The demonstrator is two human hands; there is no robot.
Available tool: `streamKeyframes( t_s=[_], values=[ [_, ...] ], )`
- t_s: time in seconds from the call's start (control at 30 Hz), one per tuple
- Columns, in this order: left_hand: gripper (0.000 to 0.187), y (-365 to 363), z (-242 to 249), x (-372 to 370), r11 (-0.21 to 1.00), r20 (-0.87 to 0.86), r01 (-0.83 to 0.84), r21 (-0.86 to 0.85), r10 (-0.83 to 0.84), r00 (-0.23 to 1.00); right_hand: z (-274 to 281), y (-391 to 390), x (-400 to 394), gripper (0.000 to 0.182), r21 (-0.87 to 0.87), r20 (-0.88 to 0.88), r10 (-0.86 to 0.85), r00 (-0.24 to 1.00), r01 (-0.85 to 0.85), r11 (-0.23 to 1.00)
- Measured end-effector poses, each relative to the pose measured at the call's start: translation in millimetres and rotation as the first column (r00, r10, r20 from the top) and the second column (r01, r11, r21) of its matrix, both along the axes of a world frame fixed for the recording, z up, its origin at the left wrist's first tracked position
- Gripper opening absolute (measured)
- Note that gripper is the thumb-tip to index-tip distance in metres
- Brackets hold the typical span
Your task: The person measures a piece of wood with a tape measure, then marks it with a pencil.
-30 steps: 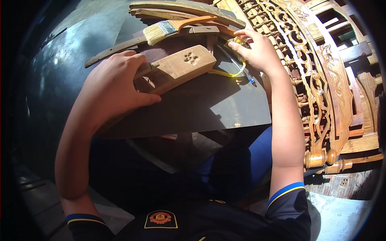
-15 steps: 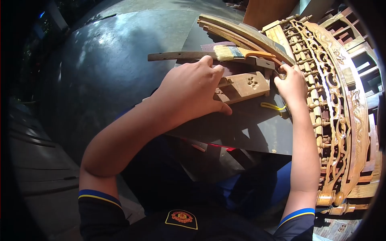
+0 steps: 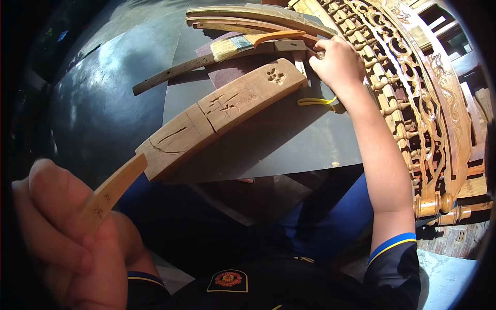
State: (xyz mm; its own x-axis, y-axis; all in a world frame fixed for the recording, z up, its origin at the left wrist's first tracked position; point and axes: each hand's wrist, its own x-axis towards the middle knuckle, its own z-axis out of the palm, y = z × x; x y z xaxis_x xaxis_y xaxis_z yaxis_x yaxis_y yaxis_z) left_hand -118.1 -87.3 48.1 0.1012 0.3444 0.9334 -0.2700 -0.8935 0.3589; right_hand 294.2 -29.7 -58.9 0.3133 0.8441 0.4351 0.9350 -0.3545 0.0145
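Close to the camera at the lower left, my left hand (image 3: 62, 206) is closed around a thin, flat wooden slat (image 3: 121, 181) with small dark handwritten marks. The slat's far end overlaps the near end of a thick, curved wooden block (image 3: 227, 111) in this view. Drawn lines, cracks, a dark cut line and a cluster of small holes mark the block's top. Beyond the block's far end, my right hand (image 3: 338, 62) has its fingers curled on something small; what it is I cannot tell. A paintbrush (image 3: 232, 47) with an orange handle lies near it.
A dark, narrow wooden strip (image 3: 170, 73) lies under the brush, beside reddish sandpaper (image 3: 222, 77). Curved wooden pieces (image 3: 258, 15) are stacked behind. A yellow loop (image 3: 315, 102) rests on the grey tabletop (image 3: 248, 150). Carved wooden latticework (image 3: 403, 57) stands along the right.
My left hand has moved from over the block to the lower left, now holding the slat up close. The block is uncovered. The view has shifted, while my right hand stays near the block's far end.
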Motion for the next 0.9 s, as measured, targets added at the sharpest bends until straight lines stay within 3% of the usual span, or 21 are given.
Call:
streamKeyframes(
  t_s=[0.5,0.9],
  values=[
    [0.023,-25.1,-11.4,-63.4,1.0,0.102,-0.01,-0.015,0.012,0.995,-0.3,0.4,1.8,0.043,-0.025,-0.02,-0.001,1.0,0.0,1.0],
    [0.031,-20.7,-19.1,-79.7,0.998,0.136,-0.051,-0.021,0.053,0.989,-0.4,0.8,0.5,0.034,-0.01,0.008,-0.031,0.999,0.031,0.999]
  ],
)
